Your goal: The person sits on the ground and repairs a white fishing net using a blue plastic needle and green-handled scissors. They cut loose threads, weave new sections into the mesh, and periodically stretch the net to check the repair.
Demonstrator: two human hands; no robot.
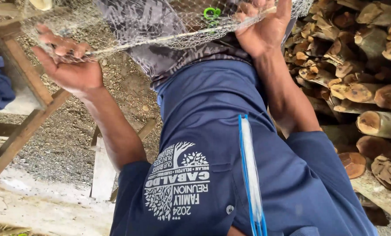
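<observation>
Firewood was stacked close along the right, with open gravel at the left. Overhead stretched fishing net, its edge gripped by the right hand; the left hand had half-curled fingers hooked in the mesh.

A pale net with a green clip, a navy shirt with a white tree print, grey patterned shorts, and brown logs.

Both hands, left hand and right hand, grip a fine mesh net (stacked firewood logs alongside).
</observation>
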